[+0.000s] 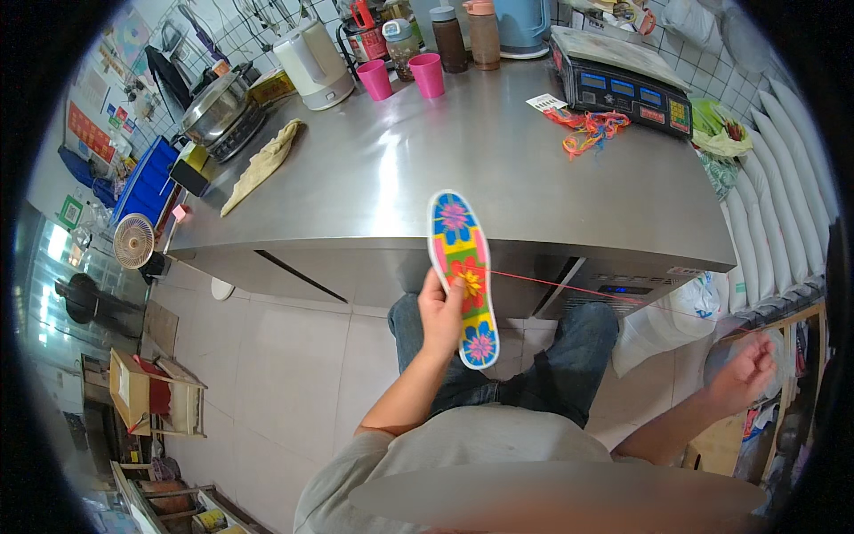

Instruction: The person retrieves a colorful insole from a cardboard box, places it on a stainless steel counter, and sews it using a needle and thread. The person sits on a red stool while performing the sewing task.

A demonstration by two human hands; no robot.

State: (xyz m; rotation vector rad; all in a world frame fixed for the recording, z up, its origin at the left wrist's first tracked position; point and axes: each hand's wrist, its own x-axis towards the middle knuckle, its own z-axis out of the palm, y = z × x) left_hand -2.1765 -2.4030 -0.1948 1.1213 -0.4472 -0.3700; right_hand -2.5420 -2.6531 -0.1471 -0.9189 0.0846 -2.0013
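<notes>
My left hand (442,317) grips an embroidered shoe insole (471,259) by its left edge, with the thumb on its patterned face. The insole has a white rim and bright flowers in blue, pink, red, yellow and green. It is held above my lap, its upper end in front of the steel table's edge. A red thread (567,286) runs taut from the insole's right side to my right hand (744,374), which is stretched far out to the right. The right fingers are closed at the thread's end; whether a needle is between them is too small to tell.
Before me stands a stainless steel table (347,180). On it are tangled colored threads (587,128), a digital scale (620,87), pink cups (427,75), a white kettle (312,63), a folded cloth (263,167) and a steel pot (217,110). White sacks (774,193) line the right side.
</notes>
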